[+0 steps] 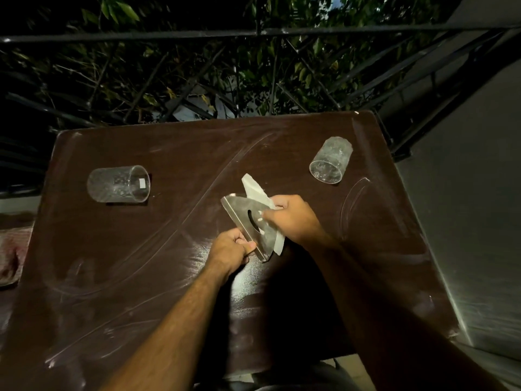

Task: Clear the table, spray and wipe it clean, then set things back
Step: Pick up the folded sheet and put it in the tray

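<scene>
A steel napkin holder (248, 221) with an oval slot hangs tilted over the middle of the dark brown table (127, 263). My left hand (231, 251) grips its lower edge. My right hand (291, 217) holds its upper side together with white paper napkins (255, 189) that stick out behind the metal. One clear glass tumbler (118, 184) lies on its side at the left of the table. A second tumbler (331, 160) lies tipped at the right. The tabletop shows pale, curved streak marks.
A dark metal railing (253, 33) with foliage behind it runs past the table's far edge. A grey wall (479, 193) stands close on the right. A reddish cloth (11, 255) lies off the table's left edge.
</scene>
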### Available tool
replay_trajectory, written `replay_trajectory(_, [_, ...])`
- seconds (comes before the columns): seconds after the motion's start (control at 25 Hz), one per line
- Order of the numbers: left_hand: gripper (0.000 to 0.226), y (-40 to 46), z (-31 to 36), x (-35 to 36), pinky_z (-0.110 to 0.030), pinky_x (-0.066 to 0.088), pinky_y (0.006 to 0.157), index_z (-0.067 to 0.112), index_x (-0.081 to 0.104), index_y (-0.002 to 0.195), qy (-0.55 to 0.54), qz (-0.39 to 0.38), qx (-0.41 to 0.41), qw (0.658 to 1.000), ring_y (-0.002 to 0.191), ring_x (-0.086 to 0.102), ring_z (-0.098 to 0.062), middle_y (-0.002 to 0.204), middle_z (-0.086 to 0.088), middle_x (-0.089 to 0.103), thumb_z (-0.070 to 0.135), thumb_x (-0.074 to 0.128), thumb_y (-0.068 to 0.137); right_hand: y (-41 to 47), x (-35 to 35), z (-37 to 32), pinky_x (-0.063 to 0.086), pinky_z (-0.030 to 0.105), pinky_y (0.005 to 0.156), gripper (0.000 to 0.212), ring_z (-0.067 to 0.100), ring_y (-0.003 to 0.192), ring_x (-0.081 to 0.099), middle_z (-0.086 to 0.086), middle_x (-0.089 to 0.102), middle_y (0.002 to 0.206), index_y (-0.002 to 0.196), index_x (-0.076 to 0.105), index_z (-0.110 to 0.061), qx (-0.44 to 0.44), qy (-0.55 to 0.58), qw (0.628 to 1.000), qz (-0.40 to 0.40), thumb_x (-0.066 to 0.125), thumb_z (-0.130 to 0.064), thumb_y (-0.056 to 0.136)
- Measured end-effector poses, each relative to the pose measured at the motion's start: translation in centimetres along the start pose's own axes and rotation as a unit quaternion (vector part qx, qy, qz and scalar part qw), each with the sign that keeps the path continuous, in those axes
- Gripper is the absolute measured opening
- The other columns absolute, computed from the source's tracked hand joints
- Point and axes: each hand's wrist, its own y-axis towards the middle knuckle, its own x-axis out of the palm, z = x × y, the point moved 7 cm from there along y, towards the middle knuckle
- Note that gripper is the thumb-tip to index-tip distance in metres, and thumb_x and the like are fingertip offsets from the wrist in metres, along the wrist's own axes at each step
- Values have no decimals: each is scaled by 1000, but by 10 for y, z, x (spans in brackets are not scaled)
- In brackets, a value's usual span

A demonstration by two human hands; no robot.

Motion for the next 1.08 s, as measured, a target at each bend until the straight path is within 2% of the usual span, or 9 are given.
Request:
replay_trajectory(0.08, [10,-6,-6,-1,-27,51,49,2,66,78,-40,-10,-6,999,57,64,-15,58,-3,63,-1,71,86,-4,13,-12,47,20,58,7,1,66,64,-10,70,70,83,72,-26,-26,-57,998,-20,66,-24,82])
replay_trajectory(0.16, [20,-11,-9,-7,-24,49,43,5,59,72,-66,-11,-18,998,45,59,-10,58,-8,63,2,76,82,-7,23,-20,50,26,65,13,18,77,66,-1,70,79,87,70,-21,-31,-128,991,-21,58,-18,86])
replay_trajectory(0.24, [27,-16,-7,-24,-27,49,47,11,58,76,-25,39,-10,999,45,58,-12,60,-4,66,13,85,73,-11,31,-27,49,30,67,17,26,75,62,2,64,78,86,68,-18,-38,-180,982,-31,51,-18,86])
replay_trajectory(0.36, [71,-26,14,-65,-28,49,82,19,52,117,104,189,78,973,88,60,-11,106,4,60,26,93,59,-19,44,-35,49,31,67,24,25,74,61,0,64,76,87,68,-21,-55,-220,972,-68,48,-34,83])
replay_trajectory(0.48, [92,-30,39,-79,-33,38,107,32,40,139,170,168,203,950,118,47,-12,130,4,47,20,90,62,-22,57,-41,46,29,70,25,27,81,61,4,64,84,99,71,-25,-72,-273,956,-74,52,-20,83])
replay_trajectory(0.64, [65,-28,47,-76,-30,41,106,44,53,127,228,57,269,934,109,53,-5,121,15,56,12,77,76,-25,73,-44,50,31,72,26,31,88,66,6,63,83,100,69,-25,-99,-311,941,-85,54,-13,83])
replay_trajectory(0.84, [21,-32,44,-90,-26,45,95,35,74,95,251,46,304,918,95,60,-5,96,15,63,17,70,85,-35,64,-20,54,25,78,32,13,85,68,-10,75,90,104,73,-37,-79,-196,975,-65,57,-20,82])
replay_trajectory(0.96, [19,-32,42,-91,-30,44,92,34,76,95,278,23,300,912,96,60,-13,95,10,65,20,64,91,-45,51,4,49,18,86,39,-2,93,67,-25,74,91,95,76,-39,-60,-119,990,-37,54,-11,80])
replay_trajectory(1.08, [20,-29,40,-89,-30,51,87,34,71,88,286,14,256,923,88,66,-12,86,11,72,16,61,90,-54,48,26,43,10,86,40,-7,93,66,-24,75,88,90,79,-36,-58,-77,995,-21,54,-6,79])
